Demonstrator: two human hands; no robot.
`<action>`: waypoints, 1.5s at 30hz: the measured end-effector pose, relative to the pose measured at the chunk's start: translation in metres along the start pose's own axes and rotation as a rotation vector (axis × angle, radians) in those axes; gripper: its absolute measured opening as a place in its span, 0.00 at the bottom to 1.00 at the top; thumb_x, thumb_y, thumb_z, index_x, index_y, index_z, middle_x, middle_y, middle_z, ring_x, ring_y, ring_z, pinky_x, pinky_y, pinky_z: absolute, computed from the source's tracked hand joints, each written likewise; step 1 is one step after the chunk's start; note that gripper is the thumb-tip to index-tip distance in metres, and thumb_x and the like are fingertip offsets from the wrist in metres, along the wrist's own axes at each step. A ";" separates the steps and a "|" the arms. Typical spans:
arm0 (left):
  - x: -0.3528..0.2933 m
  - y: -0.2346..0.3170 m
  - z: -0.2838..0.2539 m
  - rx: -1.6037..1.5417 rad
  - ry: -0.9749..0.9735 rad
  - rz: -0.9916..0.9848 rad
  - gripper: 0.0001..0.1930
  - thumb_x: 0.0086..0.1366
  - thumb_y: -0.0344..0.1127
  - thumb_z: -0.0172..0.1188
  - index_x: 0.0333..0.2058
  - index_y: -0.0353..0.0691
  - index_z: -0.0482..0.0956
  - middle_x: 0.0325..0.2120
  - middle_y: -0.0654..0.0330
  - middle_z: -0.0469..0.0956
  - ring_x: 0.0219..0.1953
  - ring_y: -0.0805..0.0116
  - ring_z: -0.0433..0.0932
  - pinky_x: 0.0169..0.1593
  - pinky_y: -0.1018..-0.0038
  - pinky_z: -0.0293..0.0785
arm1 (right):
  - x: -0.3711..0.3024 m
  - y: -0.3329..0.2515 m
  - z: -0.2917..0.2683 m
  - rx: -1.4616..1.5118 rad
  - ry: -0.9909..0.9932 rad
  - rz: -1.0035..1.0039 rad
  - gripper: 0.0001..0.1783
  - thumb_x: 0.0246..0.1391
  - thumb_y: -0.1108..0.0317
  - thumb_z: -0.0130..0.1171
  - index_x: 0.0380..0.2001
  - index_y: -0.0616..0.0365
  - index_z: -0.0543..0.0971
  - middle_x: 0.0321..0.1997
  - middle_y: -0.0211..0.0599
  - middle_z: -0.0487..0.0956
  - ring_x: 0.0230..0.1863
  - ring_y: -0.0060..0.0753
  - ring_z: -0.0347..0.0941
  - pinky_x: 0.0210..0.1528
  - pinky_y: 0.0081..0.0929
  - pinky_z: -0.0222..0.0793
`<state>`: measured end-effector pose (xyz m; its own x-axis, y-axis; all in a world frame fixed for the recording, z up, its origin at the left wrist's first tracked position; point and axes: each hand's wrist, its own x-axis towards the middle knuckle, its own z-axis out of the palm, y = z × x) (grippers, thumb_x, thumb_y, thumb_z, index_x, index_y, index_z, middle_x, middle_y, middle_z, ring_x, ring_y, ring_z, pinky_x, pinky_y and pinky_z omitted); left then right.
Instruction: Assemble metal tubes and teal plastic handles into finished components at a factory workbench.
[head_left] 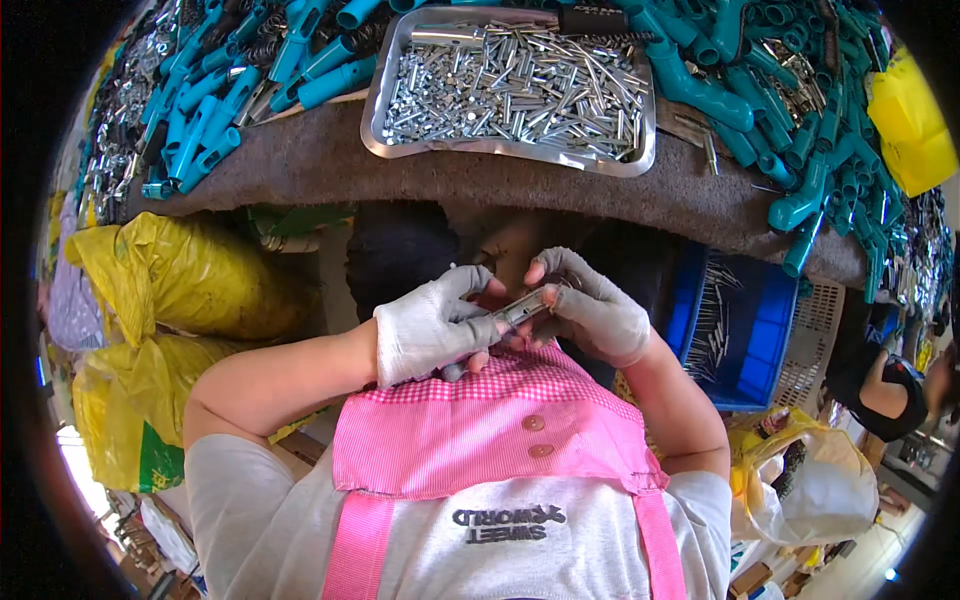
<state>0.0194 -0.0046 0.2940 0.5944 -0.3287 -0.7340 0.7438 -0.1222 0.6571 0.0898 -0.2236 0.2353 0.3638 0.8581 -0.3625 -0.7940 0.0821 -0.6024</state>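
Far to the left of the fingers, shiny yellow plastic sacks [190, 275] bulge below the bench edge, and glossy teal tubular parts [205, 125] lie heaped beyond. The bare left forearm [290, 380] rises inward from an elbow bent well out to the side. The left hand [435, 325], in a grey-white fabric glove with bare fingertips, tilts inward, its fingers curled and gripping the near end of a narrow, elongated silver metal piece [520, 309]. That piece slants up to the right between both hands, just above a pink checked apron [480, 430]; beyond the fingers sits a rectangular silver metal tray [520, 164] of small pins. The right hand [606, 312], similarly gloved, arches over from the right, thumb and bent fingers closed about the piece's far end. Its bare forearm [685, 395] angles down to a flared elbow. Right of these fingers stands a blue plastic crate [765, 345] holding thin metal rods.
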 end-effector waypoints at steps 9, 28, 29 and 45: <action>-0.010 -0.004 -0.004 -0.185 0.125 0.107 0.17 0.70 0.36 0.50 0.51 0.31 0.64 0.36 0.56 0.78 0.25 0.79 0.71 0.24 0.81 0.68 | 0.009 -0.103 0.027 -1.801 0.429 -0.638 0.18 0.50 0.68 0.61 0.46 0.59 0.76 0.37 0.41 0.77 0.37 0.40 0.75 0.43 0.34 0.71; -0.024 -0.010 -0.046 -0.460 0.041 0.136 0.14 0.70 0.35 0.49 0.49 0.34 0.65 0.37 0.55 0.78 0.27 0.78 0.71 0.25 0.79 0.69 | 0.007 -0.171 -0.012 -1.442 0.138 -0.504 0.22 0.38 0.80 0.67 0.43 0.61 0.78 0.44 0.33 0.77 0.48 0.30 0.72 0.53 0.27 0.67; -0.022 -0.006 -0.046 -0.432 0.002 0.105 0.13 0.70 0.34 0.49 0.49 0.34 0.65 0.37 0.56 0.78 0.27 0.79 0.71 0.25 0.80 0.69 | -0.008 -0.160 -0.021 -1.413 0.150 -0.450 0.22 0.38 0.80 0.67 0.42 0.61 0.78 0.44 0.35 0.76 0.50 0.32 0.72 0.54 0.28 0.66; -0.001 0.013 0.001 -0.047 -0.205 0.000 0.18 0.69 0.34 0.50 0.52 0.28 0.61 0.41 0.54 0.79 0.25 0.79 0.71 0.24 0.83 0.68 | -0.030 -0.086 -0.027 -0.765 -0.027 0.055 0.15 0.59 0.61 0.58 0.44 0.59 0.79 0.40 0.35 0.77 0.39 0.25 0.75 0.36 0.20 0.72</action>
<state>0.0277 -0.0069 0.3037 0.5232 -0.5130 -0.6805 0.7601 -0.0802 0.6449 0.1605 -0.2700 0.2789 0.3140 0.8636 -0.3945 -0.2485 -0.3262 -0.9120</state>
